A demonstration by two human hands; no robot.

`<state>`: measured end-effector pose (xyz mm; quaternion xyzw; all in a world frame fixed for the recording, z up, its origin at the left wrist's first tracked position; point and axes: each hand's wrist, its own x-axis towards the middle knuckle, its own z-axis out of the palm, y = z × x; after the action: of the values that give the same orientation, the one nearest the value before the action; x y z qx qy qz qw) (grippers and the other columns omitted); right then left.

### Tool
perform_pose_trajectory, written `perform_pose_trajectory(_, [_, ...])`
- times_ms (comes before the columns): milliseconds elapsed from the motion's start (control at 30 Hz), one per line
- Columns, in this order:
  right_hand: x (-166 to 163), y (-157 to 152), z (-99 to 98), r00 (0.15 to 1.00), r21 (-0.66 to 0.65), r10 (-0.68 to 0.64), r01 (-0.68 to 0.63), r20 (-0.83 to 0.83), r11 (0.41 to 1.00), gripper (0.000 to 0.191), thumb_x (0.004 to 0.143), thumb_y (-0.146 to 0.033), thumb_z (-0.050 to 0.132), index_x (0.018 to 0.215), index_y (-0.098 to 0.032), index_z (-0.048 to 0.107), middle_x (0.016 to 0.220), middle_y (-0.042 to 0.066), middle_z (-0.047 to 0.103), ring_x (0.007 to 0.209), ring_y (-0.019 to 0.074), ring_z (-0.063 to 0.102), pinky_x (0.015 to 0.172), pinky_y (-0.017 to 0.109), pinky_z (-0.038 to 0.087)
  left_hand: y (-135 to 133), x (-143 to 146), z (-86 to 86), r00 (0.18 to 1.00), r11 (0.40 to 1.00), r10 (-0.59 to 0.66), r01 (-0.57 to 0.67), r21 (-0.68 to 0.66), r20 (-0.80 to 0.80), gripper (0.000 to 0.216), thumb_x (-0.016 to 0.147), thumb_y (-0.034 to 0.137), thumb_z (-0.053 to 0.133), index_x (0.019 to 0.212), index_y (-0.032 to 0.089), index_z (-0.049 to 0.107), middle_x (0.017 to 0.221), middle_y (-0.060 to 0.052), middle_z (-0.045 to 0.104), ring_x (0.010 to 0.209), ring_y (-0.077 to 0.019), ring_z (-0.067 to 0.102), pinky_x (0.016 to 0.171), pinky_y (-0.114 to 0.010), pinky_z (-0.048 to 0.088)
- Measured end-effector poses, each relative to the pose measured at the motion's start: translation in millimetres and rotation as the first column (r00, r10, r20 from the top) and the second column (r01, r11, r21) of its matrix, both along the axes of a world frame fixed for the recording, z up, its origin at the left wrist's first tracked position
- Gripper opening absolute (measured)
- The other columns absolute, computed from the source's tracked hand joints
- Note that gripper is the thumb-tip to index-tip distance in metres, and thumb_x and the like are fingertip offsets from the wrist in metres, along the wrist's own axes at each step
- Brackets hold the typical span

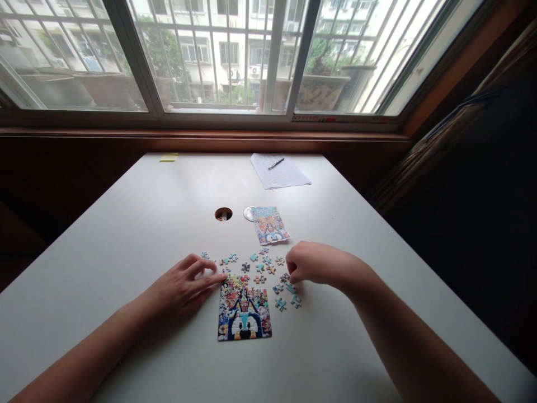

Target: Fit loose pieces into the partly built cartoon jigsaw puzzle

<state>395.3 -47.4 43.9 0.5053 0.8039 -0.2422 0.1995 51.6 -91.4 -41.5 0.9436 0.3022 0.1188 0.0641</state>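
Observation:
A partly assembled jigsaw puzzle [245,313] lies flat on the white table, with a blue cartoon dog's face along its lower part and an uneven upper edge. My left hand [188,285] is open, its fingers stretched out and the index fingertip touching the puzzle's upper left corner. Several loose puzzle pieces [260,268] are scattered above and to the right of the puzzle. Among the right-hand ones, my right hand [304,263] is closed with its fingers bent down. Whatever its fingertips pinch, if anything, is hidden; a puzzle piece [284,277] lies right beside them.
Behind the loose pieces lies a picture sheet [271,225] with the same dog, partly over a round silvery disc [248,213]. Left of it is a round hole [223,214] in the table [126,235]. Paper sheets [281,174], a pen [276,163] and yellow notes [169,158] lie near the window.

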Motion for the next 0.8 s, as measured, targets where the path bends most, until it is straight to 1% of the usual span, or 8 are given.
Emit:
perform_pose_trajectory(67, [-8,-6,-0.1,0.997,-0.005,0.008,-0.008,0.071,1.0,0.012,0.072,-0.025,0.075,0.081,-0.018,0.079,0.077,0.007,0.073,0.065,0.0198,0.064,0.051,0.027,0.035,0,0,0.3,1.0,1.0,0.002,-0.002,0.002,0.007,0.055,0.095,0.014,0.055,0.146,0.034,0.047,0.127,-0.008,0.055,0.11,-0.0256,0.049,0.094,-0.041,0.053])
perform_pose_trajectory(133, [-15,-10,0.0,0.993,0.017,0.019,-0.021,0.116,1.0,0.017,0.069,-0.028,0.079,0.083,-0.017,0.079,0.078,0.009,0.073,0.067,0.0217,0.065,0.05,0.027,0.035,0,0,0.5,1.0,1.0,0.004,-0.004,0.005,0.007,0.055,0.095,0.015,0.055,0.146,0.034,0.047,0.126,-0.009,0.055,0.109,-0.0256,0.049,0.094,-0.041,0.053])
perform_pose_trajectory(267, [-21,-13,-0.4,0.986,0.068,0.018,-0.03,0.168,0.997,0.016,0.069,-0.025,0.078,0.082,-0.015,0.079,0.08,0.013,0.073,0.07,0.0243,0.068,0.051,0.027,0.037,0,0,-0.2,1.0,1.0,-0.001,0.001,0.015,-0.001,0.055,0.095,0.014,0.054,0.146,0.034,0.047,0.127,-0.009,0.055,0.109,-0.0255,0.048,0.095,-0.042,0.053])
perform_pose_trajectory(367, [-21,-12,-3.9,0.988,0.105,0.039,-0.055,0.151,0.993,0.012,0.069,-0.018,0.074,0.08,-0.014,0.078,0.08,0.014,0.073,0.07,0.0247,0.069,0.052,0.027,0.039,0,-1,-1.2,1.0,1.0,0.001,-0.001,0.014,-0.002,0.055,0.095,0.014,0.054,0.146,0.034,0.047,0.127,-0.009,0.055,0.109,-0.0253,0.049,0.095,-0.042,0.053])
perform_pose_trajectory(500, [-18,-11,-8.2,0.988,0.141,0.072,-0.092,0.137,0.986,0.014,0.069,-0.01,0.069,0.081,-0.013,0.077,0.08,0.015,0.073,0.07,0.0243,0.069,0.054,0.027,0.04,0,0,-1.4,1.0,1.0,0.008,-0.008,0.007,-0.012,0.056,0.094,0.014,0.055,0.146,0.034,0.047,0.128,-0.008,0.054,0.11,-0.0257,0.048,0.096,-0.042,0.052])
perform_pose_trajectory(667, [-17,-10,-6.5,0.99,0.139,0.083,-0.099,0.111,0.985,0.012,0.072,-0.01,0.069,0.081,-0.012,0.076,0.082,0.016,0.073,0.074,0.0264,0.069,0.055,0.028,0.039,0,0,-1.1,1.0,1.0,0.004,-0.004,0.003,-0.002,0.057,0.094,0.014,0.056,0.146,0.035,0.047,0.128,-0.008,0.054,0.111,-0.0257,0.049,0.095,-0.041,0.053])
perform_pose_trajectory(800, [-17,-9,-2.6,0.991,0.125,0.068,-0.083,0.118,0.989,0.012,0.073,-0.012,0.07,0.082,-0.013,0.077,0.086,0.016,0.074,0.075,0.0263,0.069,0.057,0.028,0.04,1,0,-1.0,1.0,1.0,-0.001,0.001,0.019,0.024,0.054,0.095,0.015,0.056,0.145,0.035,0.049,0.126,-0.008,0.056,0.109,-0.0248,0.05,0.095,-0.04,0.053])
